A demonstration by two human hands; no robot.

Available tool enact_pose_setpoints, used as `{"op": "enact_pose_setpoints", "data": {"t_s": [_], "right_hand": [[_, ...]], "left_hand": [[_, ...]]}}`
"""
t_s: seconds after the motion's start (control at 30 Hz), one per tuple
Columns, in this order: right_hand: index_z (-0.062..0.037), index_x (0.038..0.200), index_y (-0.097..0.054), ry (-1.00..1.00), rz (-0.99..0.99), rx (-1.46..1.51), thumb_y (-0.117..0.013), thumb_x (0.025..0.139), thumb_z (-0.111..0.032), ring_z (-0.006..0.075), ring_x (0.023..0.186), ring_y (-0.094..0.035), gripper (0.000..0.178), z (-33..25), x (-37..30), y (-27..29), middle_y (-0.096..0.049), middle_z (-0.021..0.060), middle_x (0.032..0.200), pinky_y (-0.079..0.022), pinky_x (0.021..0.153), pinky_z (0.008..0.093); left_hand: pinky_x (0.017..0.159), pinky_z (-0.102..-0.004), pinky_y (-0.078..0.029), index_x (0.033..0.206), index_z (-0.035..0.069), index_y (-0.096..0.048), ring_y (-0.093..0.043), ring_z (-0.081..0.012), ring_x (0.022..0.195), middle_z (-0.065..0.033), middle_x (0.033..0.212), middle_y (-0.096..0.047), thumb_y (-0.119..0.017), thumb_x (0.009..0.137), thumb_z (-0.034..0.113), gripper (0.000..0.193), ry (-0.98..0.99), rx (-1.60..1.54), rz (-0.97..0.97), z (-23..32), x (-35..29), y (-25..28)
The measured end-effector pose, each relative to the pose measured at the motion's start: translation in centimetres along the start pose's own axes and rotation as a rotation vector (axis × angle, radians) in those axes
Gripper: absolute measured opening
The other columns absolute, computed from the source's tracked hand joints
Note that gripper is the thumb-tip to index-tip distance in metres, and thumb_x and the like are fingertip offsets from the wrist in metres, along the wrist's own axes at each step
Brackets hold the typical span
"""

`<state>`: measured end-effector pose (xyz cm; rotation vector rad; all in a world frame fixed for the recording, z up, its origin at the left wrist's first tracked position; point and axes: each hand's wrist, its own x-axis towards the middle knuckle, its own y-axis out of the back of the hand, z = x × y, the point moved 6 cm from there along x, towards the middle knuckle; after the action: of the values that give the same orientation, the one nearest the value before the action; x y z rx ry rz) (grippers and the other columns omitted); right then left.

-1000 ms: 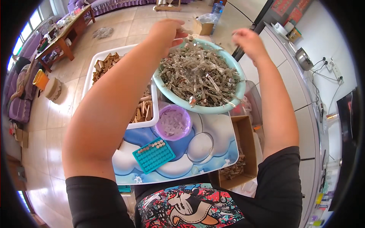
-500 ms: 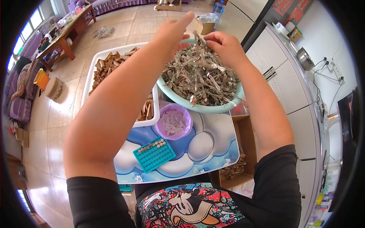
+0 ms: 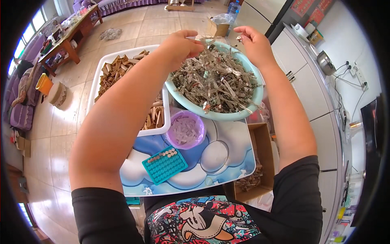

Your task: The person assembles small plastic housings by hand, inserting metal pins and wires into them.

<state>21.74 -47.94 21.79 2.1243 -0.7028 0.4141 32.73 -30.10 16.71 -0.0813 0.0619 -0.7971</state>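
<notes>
A pale green basin [image 3: 255,103] stands at the far side of the table, heaped with thin, shiny, translucent strips [image 3: 215,83]. My left hand [image 3: 183,45] hovers over the basin's far left edge, its fingers apart around a gap; nothing I can make out is in them. Beyond the far right rim, my right hand [image 3: 256,45] pinches a small shiny piece [image 3: 239,39] between thumb and fingers. Nearer me sit a purple tub [image 3: 203,140] with pale flat pieces in it and a teal tray [image 3: 164,173] with rows of holes, some filled with small round pieces.
Under my left forearm is a white tray [image 3: 94,87] of brown rolled pieces. The table [image 3: 227,175] has a cloud pattern. A cardboard box [image 3: 264,189] stands right of it, below table height. Cabinets [image 3: 321,138] line the right side.
My hands have moved apart: the left a little down, the right outward and up to the right with the small shiny piece. The clump of strips between them has dropped, and the basin has shifted slightly.
</notes>
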Motion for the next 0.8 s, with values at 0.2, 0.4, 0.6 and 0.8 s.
{"op": "enact_pose_setpoints", "data": {"t_s": [0.2,0.4,0.6,0.8], "right_hand": [[-0.0067,0.122,-0.051,-0.15,-0.284,0.496,-0.06,0.086,-0.022,0.0123,0.084,-0.057,0.04,-2.7,-1.3,-4.4,-0.062,0.0069,0.096,-0.047,0.068,0.0271],[-0.0048,0.128,-0.044,-0.081,-0.277,0.573,-0.061,0.085,-0.017,0.0129,0.089,-0.057,0.048,-4.8,-1.2,-3.9,-0.059,0.0074,0.106,-0.047,0.072,0.027],[-0.0052,0.125,-0.045,0.025,0.096,0.723,-0.055,0.083,-0.007,0.0154,0.082,-0.058,0.044,-7.2,0.1,4.8,-0.059,0.0086,0.102,-0.048,0.071,0.0267],[-0.0027,0.117,-0.048,0.111,0.161,0.73,-0.054,0.081,-0.003,0.0146,0.072,-0.058,0.037,-12.1,-4.5,9.2,-0.058,0.0093,0.091,-0.049,0.065,0.0247]], "left_hand": [[0.086,-0.0284,-0.05,0.126,-0.001,-0.042,-0.058,-0.0179,0.094,-0.0106,0.108,-0.055,-0.059,0.08,-0.004,0.049,-0.076,-0.135,-0.099,0.3,0.1,-0.8],[0.086,-0.0272,-0.05,0.121,-0.001,-0.047,-0.058,-0.0189,0.095,-0.0122,0.11,-0.055,-0.055,0.081,-0.004,0.041,-0.276,-0.144,0.042,3.7,-0.6,-2.3],[0.086,-0.0324,-0.048,0.124,-0.001,-0.048,-0.059,-0.0215,0.097,-0.0162,0.121,-0.051,-0.061,0.082,0.021,0.048,-0.105,0.497,0.076,1.2,-0.2,-0.3],[0.097,-0.0381,-0.041,0.134,0.006,-0.04,-0.042,-0.0307,0.123,-0.02,0.138,-0.034,-0.076,0.063,0.047,0.089,0.052,1.205,-0.051,-4.5,-0.8,-1.8]]}}
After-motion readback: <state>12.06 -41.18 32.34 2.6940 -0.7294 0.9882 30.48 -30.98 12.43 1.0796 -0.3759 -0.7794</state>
